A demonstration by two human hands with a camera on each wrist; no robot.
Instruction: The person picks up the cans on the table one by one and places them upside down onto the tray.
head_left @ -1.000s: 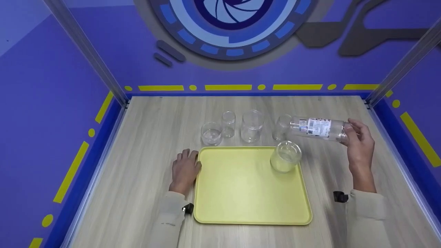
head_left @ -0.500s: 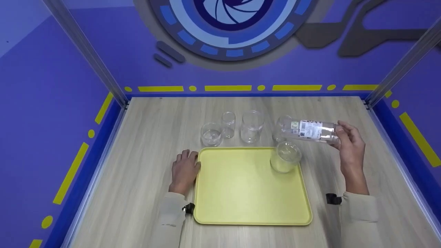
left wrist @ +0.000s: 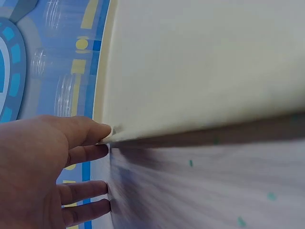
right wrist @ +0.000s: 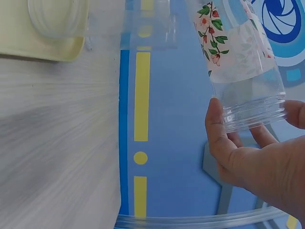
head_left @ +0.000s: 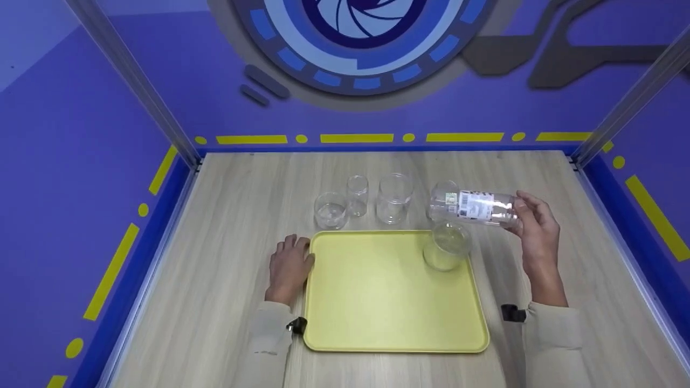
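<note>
In the head view my right hand (head_left: 540, 237) holds a clear plastic jar (head_left: 477, 206) sideways above the table, its base pointing left. The right wrist view shows thumb and fingers gripping the threaded neck of this jar (right wrist: 245, 90), which has a flower-printed label. My left hand (head_left: 289, 269) lies at the upper left edge of a yellow tray (head_left: 393, 296). Its fingers (left wrist: 86, 191) are loosely stretched, and the thumb touches the tray rim in the left wrist view. A wide clear jar (head_left: 446, 253) stands on the tray's upper right corner, close below the held jar.
Behind the tray stand a short clear jar (head_left: 330, 211), a slim one (head_left: 357, 194) and a taller wide one (head_left: 394, 196). Another clear jar (head_left: 439, 194) is partly covered by the held one. Blue walls (head_left: 366, 121) enclose the wooden table (head_left: 237, 205).
My right hand has moved left and slightly toward me with the sideways jar, whose base now overlaps the jar behind it. The left hand, tray and other jars have stayed put.
</note>
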